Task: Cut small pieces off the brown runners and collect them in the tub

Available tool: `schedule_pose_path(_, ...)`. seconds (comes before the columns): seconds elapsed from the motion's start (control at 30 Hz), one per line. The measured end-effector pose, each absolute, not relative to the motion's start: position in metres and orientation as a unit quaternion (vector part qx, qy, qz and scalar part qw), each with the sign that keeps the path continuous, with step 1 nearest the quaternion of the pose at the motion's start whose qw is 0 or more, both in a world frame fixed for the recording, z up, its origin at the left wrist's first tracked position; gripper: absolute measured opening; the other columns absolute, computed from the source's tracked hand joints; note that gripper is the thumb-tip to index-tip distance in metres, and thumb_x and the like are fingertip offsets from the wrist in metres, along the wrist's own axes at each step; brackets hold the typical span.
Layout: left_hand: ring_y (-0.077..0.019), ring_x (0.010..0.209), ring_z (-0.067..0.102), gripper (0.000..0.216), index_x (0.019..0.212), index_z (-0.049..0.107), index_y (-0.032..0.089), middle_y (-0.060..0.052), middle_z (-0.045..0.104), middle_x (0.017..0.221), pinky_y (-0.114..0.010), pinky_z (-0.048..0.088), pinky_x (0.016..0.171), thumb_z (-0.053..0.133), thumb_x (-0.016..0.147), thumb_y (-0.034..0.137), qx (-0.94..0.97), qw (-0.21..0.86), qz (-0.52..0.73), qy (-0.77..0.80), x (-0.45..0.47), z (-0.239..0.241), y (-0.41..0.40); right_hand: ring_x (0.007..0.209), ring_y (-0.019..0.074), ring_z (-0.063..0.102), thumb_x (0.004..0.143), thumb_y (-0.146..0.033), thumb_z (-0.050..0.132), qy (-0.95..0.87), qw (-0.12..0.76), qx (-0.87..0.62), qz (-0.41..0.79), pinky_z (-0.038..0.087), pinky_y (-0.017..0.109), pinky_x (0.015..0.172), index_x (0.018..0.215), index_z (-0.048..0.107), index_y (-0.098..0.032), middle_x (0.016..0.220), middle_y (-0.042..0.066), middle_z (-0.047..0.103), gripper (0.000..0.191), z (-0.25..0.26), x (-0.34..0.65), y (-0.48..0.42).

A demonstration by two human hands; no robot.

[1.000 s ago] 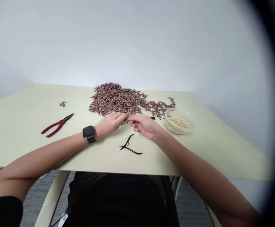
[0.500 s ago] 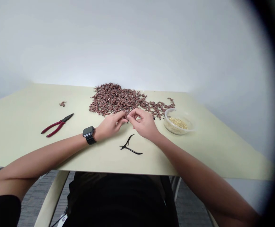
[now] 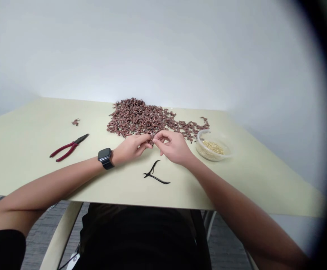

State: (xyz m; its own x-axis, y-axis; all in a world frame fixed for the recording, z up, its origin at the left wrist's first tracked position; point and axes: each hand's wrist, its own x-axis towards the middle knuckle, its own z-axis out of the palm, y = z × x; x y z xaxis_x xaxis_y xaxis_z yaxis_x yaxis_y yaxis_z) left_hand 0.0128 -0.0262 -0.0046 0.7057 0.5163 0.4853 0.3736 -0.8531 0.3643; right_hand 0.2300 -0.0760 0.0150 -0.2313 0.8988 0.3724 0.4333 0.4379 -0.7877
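Note:
At the front edge of a heap of small reddish-brown pieces (image 3: 139,117), my two hands meet fingertip to fingertip. My left hand (image 3: 135,145), with a dark watch on the wrist, is closed in a pinch. Facing it, my right hand (image 3: 171,145) also pinches, thumb against fingers. Whatever sits between the fingertips is too small to make out, and the pieces behind blend with it. Black nippers (image 3: 153,174) lie on the table just below my hands, their handles spread.
Red-handled pliers (image 3: 70,148) lie at the left, with a small cluster of brown pieces (image 3: 75,122) behind them. To the right stands a clear plastic bowl (image 3: 201,152) holding small gold-coloured bits (image 3: 214,147). The pale table (image 3: 253,180) meets a white wall at the back.
My hands stay together at the heap, with the right hand shifted very slightly to the right. The view has moved a little; the tools and bowl lie as before.

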Motion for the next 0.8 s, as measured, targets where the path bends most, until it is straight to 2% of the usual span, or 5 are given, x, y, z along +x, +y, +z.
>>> schedule_pose_path(0.17,-0.0169,0.076,0.06,0.021,0.096,0.059,0.018,-0.006,0.067,0.083,-0.028,0.043,0.07,0.044,0.103,0.03,0.928,0.079,0.289,0.222,0.01,-0.005,-0.021,0.049,0.0122,0.058,0.083,-0.047,0.074,-0.62,0.42,-0.438,0.497,0.051,0.027,0.051,0.088,0.07,-0.017,0.061,-0.001,0.061,0.031,0.01,0.23,-0.071)
schedule_pose_path(0.3,-0.0159,0.075,0.061,0.021,0.096,0.06,0.018,-0.005,0.067,0.082,-0.027,0.043,0.071,0.044,0.104,0.03,0.923,0.102,0.294,0.226,0.012,-0.002,-0.025,0.051,0.0108,0.055,0.074,-0.05,0.082,-0.585,0.435,-0.409,0.548,0.053,0.027,0.051,0.086,0.072,-0.016,0.062,-0.002,0.059,0.037,0.006,0.233,-0.067)
schedule_pose_path(0.57,-0.0125,0.067,0.061,0.029,0.091,0.062,0.018,-0.001,0.067,0.077,-0.024,0.043,0.068,0.049,0.103,0.041,0.89,0.213,0.308,0.26,0.016,0.002,-0.034,0.053,0.0131,0.062,0.084,-0.042,0.074,-0.681,0.449,-0.427,0.39,0.051,0.027,0.052,0.085,0.069,-0.019,0.074,0.002,0.067,0.023,0.013,0.232,-0.071)
schedule_pose_path(0.8,-0.0123,0.069,0.063,0.032,0.091,0.064,0.017,-0.001,0.068,0.077,-0.023,0.045,0.07,0.049,0.103,0.044,0.876,0.264,0.309,0.259,0.019,0.004,-0.038,0.069,0.0159,0.064,0.091,-0.031,0.064,-0.744,0.445,-0.451,0.213,0.05,0.027,0.06,0.083,0.07,-0.021,0.084,0.004,0.07,0.015,0.013,0.23,-0.075)
